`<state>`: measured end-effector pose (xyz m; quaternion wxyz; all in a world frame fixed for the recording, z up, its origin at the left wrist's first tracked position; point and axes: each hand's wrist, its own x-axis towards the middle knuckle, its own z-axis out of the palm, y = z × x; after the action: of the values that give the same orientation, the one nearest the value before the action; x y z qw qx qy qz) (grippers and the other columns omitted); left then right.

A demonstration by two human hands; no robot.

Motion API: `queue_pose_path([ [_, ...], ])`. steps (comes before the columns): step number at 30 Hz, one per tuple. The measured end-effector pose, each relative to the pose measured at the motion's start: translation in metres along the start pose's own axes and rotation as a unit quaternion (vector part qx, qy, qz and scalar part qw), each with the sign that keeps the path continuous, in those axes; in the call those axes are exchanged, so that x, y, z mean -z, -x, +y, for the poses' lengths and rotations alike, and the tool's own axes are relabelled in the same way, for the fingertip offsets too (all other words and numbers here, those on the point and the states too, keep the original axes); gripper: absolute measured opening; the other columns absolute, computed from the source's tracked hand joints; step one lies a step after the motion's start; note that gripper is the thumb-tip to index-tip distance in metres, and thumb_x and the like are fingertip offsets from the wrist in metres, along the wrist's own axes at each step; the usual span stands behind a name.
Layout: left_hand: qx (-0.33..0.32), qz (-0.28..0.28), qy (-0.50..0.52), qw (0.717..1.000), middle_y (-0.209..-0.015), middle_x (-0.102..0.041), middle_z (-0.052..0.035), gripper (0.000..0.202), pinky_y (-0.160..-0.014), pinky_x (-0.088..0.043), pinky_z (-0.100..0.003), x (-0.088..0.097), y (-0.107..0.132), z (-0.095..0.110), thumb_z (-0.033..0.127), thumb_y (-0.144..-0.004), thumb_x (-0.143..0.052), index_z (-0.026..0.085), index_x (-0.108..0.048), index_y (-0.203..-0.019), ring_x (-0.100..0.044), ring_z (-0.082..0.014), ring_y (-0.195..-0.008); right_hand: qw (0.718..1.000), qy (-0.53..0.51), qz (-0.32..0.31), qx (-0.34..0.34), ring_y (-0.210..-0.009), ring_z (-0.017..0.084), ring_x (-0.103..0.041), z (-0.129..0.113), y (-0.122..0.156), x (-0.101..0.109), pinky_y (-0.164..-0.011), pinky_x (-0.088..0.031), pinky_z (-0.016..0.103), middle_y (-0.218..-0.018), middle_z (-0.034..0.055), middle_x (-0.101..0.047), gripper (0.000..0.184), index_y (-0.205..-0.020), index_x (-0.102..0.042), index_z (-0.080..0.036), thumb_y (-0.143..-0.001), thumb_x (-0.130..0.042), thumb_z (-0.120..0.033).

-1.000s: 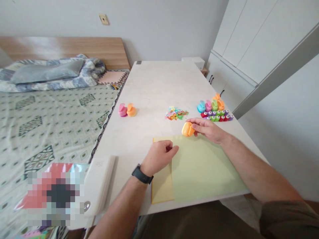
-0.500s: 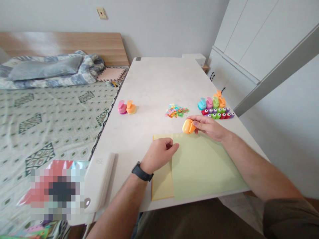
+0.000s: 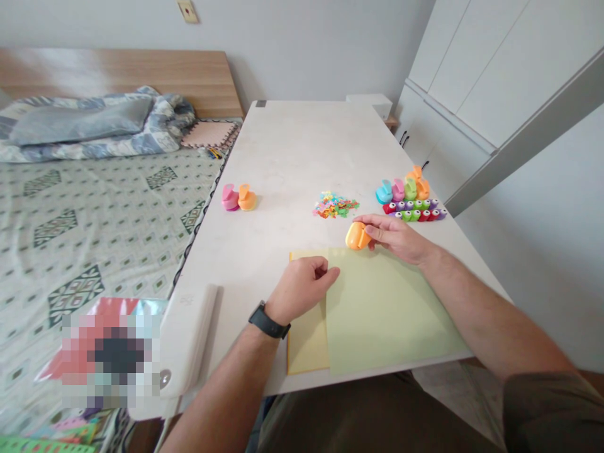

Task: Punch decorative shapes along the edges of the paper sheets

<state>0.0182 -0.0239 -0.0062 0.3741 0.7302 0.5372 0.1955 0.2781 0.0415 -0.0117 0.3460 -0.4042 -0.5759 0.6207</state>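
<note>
White table [image 3: 292, 151], right hand [image 3: 401, 239] gripping orange punch [image 3: 356, 236], green paper [image 3: 387, 308]

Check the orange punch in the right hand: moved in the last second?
No. The orange punch keeps its spot at the far edge of the green sheet, beside the confetti pile; only the camera shifted.
</note>
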Motion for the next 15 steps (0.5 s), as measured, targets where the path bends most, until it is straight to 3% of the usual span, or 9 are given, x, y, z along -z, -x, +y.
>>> queue_pose_path([
  [15,-0.001,0.001,-0.002,1.000,-0.057,-0.040,0.0042,0.041,-0.054,-0.022,-0.027,-0.0010,0.0004,-0.0028,0.047,-0.091,-0.051,0.019,-0.043,-0.063,-0.034,-0.0102,-0.055,0.999,-0.047,0.007,0.003,-0.083,0.018,-0.061,0.0002,-0.0003,-0.0006,-0.067,-0.050,0.029,-0.108,0.0090,-0.069,0.045,-0.128,-0.068,-0.020,-0.089,-0.070,-0.043],
])
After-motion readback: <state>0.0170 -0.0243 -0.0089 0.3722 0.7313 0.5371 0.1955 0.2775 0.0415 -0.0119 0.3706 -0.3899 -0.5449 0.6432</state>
